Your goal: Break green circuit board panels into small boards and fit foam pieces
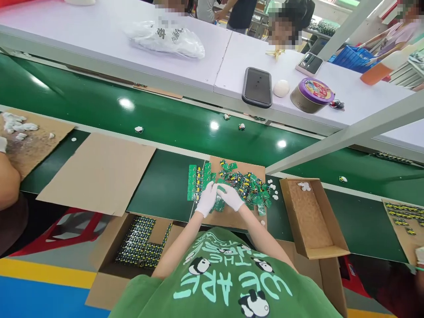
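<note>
Both my hands wear white gloves and meet fingertip to fingertip over the work table. My left hand (pixel 206 199) and my right hand (pixel 231 197) have their fingers bent in a pinch around a small green circuit board, largely hidden by the gloves. Just left of them stand rows of green circuit boards (pixel 192 182) with yellow and black parts. To the right, a loose heap of circuit boards (pixel 250 185) covers a cardboard sheet (pixel 236 220). More green boards (pixel 219 204) lie under and between my hands.
A bare cardboard sheet (pixel 99 172) lies to the left. An open box of boards (pixel 142 240) sits below the table edge. At the right are a shallow carton (pixel 308 216) and a slanting metal post (pixel 347 134). Across the green conveyor (pixel 172 112), a shelf holds a phone (pixel 257 87) and a round tin (pixel 311 97).
</note>
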Demonstrator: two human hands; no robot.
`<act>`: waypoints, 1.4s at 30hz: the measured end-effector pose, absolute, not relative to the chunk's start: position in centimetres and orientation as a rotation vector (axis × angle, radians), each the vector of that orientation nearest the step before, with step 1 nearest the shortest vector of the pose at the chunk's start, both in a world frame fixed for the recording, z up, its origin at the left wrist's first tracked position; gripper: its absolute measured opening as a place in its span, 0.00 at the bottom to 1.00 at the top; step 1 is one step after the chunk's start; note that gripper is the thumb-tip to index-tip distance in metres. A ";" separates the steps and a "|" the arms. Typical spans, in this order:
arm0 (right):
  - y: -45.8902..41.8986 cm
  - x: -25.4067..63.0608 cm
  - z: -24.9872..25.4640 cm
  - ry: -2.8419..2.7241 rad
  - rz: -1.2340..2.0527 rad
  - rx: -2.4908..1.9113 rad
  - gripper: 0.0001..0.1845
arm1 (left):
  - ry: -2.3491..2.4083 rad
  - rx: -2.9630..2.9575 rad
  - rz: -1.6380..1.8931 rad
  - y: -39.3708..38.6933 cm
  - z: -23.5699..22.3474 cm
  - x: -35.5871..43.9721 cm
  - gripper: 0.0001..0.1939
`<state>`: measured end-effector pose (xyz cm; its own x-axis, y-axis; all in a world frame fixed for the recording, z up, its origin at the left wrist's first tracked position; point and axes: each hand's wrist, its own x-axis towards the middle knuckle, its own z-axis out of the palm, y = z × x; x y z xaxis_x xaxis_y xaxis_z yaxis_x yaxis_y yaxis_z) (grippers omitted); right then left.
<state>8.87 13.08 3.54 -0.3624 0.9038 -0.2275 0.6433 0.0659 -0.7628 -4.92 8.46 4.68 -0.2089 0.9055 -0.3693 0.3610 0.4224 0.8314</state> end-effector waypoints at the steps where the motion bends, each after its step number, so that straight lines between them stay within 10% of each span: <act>1: 12.8 8.8 3.4 -2.016 1.214 -1.540 0.17 | 1.765 1.102 0.751 8.5 4.7 -4.9 0.27; 16: 14.0 9.6 3.9 -1.867 0.978 -1.600 0.17 | 1.749 1.144 0.715 8.8 4.3 -4.2 0.15; 22: 14.8 9.1 3.0 -1.751 0.955 -1.697 0.31 | 1.569 0.939 0.727 8.0 3.8 -5.1 0.18; 42: 14.0 11.0 4.9 -1.682 0.968 -1.768 0.14 | 1.678 1.234 0.651 11.7 4.8 -2.7 0.06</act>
<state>11.02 13.99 4.95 -0.0217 0.9888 -0.1480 0.6247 -0.1021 -0.7741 -2.67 11.66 4.85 -0.0709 0.9286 -0.3642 0.4398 0.3568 0.8242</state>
